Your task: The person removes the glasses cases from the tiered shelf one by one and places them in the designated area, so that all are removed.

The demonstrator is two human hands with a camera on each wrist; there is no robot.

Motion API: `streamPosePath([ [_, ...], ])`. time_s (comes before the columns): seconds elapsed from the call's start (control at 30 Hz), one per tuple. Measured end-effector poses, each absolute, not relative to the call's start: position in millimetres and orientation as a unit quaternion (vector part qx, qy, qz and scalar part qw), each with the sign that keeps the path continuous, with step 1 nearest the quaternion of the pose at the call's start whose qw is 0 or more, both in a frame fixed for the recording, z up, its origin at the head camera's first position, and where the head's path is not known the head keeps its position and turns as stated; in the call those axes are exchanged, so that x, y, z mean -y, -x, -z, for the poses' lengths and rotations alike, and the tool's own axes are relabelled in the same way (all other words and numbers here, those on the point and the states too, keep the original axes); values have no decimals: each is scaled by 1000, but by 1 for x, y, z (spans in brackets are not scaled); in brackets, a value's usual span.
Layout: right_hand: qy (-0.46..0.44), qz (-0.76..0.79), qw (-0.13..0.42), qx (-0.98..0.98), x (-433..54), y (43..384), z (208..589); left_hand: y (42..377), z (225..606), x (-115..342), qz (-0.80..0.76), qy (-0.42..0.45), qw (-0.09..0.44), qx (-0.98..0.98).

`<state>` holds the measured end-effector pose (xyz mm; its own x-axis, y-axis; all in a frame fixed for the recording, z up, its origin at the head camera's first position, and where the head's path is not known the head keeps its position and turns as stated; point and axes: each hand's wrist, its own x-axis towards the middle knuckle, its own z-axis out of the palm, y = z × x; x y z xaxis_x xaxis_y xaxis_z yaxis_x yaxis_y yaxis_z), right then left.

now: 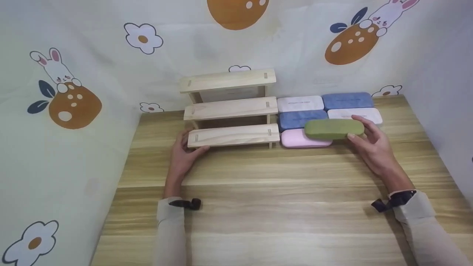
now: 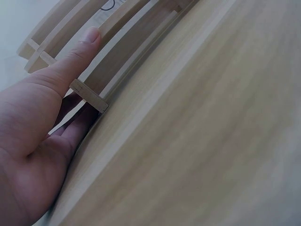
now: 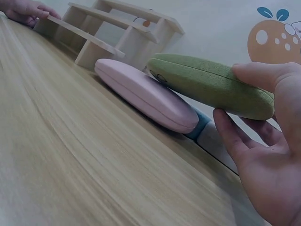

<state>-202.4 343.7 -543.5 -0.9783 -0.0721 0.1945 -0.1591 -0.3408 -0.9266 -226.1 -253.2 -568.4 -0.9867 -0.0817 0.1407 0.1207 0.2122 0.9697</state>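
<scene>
My right hand [image 1: 373, 147] pinches the right end of a green glasses case [image 1: 332, 128] between thumb and fingers. In the right wrist view the case is tilted above a pink glasses case [image 3: 146, 94], raised off the table. To the left stands a three-tier wooden display stand [image 1: 232, 136]. My left hand [image 1: 183, 157] grips the left end of its lowest tier, with the thumb [image 2: 77, 59] along the front and the other fingers behind the end, partly hidden.
Behind the pink case lie two blue glasses cases [image 1: 348, 100] and two white glasses cases [image 1: 300, 103], side by side against the stand's right end. A patterned cloth backdrop [image 1: 199, 40] rises behind the wood-grain table [image 1: 281, 207] and along its sides.
</scene>
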Motion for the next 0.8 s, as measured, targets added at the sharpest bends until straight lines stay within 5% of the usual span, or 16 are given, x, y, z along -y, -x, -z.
streamPosePath([
  [0.8, -102, -849, 36, 517, -381, 187, 546, 225, 566, 252, 616, 6, 77, 784],
])
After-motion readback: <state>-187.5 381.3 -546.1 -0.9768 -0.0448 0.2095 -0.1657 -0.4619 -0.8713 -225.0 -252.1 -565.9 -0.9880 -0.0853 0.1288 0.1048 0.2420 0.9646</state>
